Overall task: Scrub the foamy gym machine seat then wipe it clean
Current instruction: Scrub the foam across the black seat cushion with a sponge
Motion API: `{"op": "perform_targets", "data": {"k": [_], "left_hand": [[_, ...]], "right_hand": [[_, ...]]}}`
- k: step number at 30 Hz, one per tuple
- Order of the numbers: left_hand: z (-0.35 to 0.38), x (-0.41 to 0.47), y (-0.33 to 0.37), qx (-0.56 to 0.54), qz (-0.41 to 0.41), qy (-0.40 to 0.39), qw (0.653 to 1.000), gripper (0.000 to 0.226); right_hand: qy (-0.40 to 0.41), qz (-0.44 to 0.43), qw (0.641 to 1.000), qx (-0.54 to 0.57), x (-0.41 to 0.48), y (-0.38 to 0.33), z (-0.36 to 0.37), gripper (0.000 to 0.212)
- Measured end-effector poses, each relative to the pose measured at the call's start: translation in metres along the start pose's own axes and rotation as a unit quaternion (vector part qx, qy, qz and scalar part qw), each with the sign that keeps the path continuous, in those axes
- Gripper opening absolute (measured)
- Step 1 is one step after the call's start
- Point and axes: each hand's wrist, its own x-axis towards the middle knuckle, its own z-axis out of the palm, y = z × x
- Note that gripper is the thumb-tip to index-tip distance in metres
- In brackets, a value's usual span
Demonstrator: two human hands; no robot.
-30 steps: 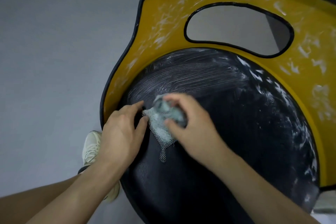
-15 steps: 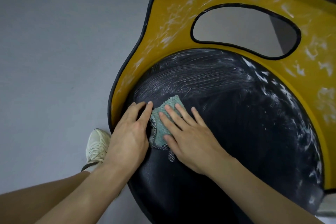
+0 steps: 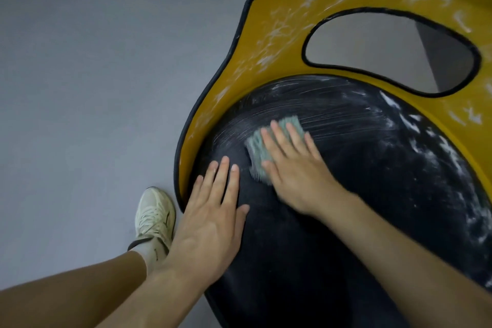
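Note:
The round black seat pad [image 3: 372, 181] carries white foam streaks across its upper part and along its right side. A yellow panel [image 3: 266, 42] with foam smears and an oval cut-out curves around it. My right hand [image 3: 295, 165] presses a teal scrub cloth [image 3: 258, 146] flat onto the upper left of the pad, fingers straight. My left hand [image 3: 213, 218] rests flat on the pad's left edge, a little apart from the cloth, holding nothing. The right hand looks motion-blurred.
Grey floor [image 3: 93, 88] spreads to the left of the seat. My white sneaker [image 3: 154, 218] stands on the floor right beside the seat's lower left rim. Through the oval cut-out [image 3: 386, 53] I see floor and a dark post.
Both hands first bunched the cloth, then spread it flat. Now my right hand has slid the cloth up and to the right over the foam, and my left hand has come off it.

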Motion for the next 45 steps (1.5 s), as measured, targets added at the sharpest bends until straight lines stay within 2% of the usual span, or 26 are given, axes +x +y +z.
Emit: {"op": "perform_targets", "data": {"k": [3, 6, 9, 14, 18, 22, 26, 29, 33, 35, 40, 43, 45], "left_hand": [[-0.003, 0.002, 0.003, 0.012, -0.007, -0.003, 1.0, 0.068], [-0.003, 0.004, 0.002, 0.02, -0.001, -0.01, 1.0, 0.068], [-0.003, 0.003, 0.0, 0.031, 0.002, -0.019, 0.999, 0.069], [-0.007, -0.007, 0.005, 0.046, -0.002, -0.025, 0.999, 0.072], [-0.006, -0.008, 0.004, 0.049, 0.003, -0.024, 0.998, 0.076], [-0.01, -0.005, 0.004, 0.065, 0.013, -0.028, 0.997, 0.079], [-0.009, -0.005, 0.005, 0.074, 0.018, -0.022, 0.997, 0.081], [-0.008, -0.004, 0.008, 0.078, 0.005, -0.015, 0.997, 0.081], [-0.006, -0.015, 0.017, 0.065, 0.003, -0.034, 0.997, 0.077], [0.001, -0.026, 0.024, 0.067, 0.027, -0.017, 0.997, 0.077], [0.009, -0.041, 0.04, 0.04, 0.037, -0.038, 0.998, 0.121], [0.009, -0.043, 0.041, 0.029, 0.053, -0.033, 0.998, 0.122], [0.009, -0.044, 0.041, 0.047, 0.053, -0.007, 0.997, 0.12]], "right_hand": [[0.007, 0.034, 0.999, 0.011, 0.065, 0.005, -0.017, 0.06], [0.011, 0.038, 0.999, 0.009, 0.089, 0.003, -0.022, 0.061], [0.02, 0.017, 1.0, 0.017, 0.062, -0.001, -0.017, 0.061], [0.016, -0.033, 0.999, 0.004, -0.036, -0.013, 0.017, 0.063], [0.052, -0.039, 0.998, -0.008, -0.048, -0.015, 0.034, 0.063], [0.063, -0.049, 0.997, 0.007, -0.008, -0.019, 0.023, 0.064], [0.05, -0.013, 0.998, 0.022, 0.073, -0.027, -0.009, 0.061], [0.042, 0.001, 0.999, 0.021, 0.092, -0.036, -0.016, 0.06], [0.013, -0.086, 0.996, 0.003, 0.054, -0.039, -0.013, 0.06], [-0.011, -0.135, 0.991, -0.003, 0.03, -0.042, -0.01, 0.06], [-0.06, -0.2, 0.978, -0.022, 0.007, -0.045, -0.006, 0.06], [-0.053, -0.224, 0.973, -0.028, 0.018, -0.033, -0.009, 0.059], [-0.038, -0.204, 0.978, -0.022, 0.036, -0.031, -0.012, 0.058]]}}
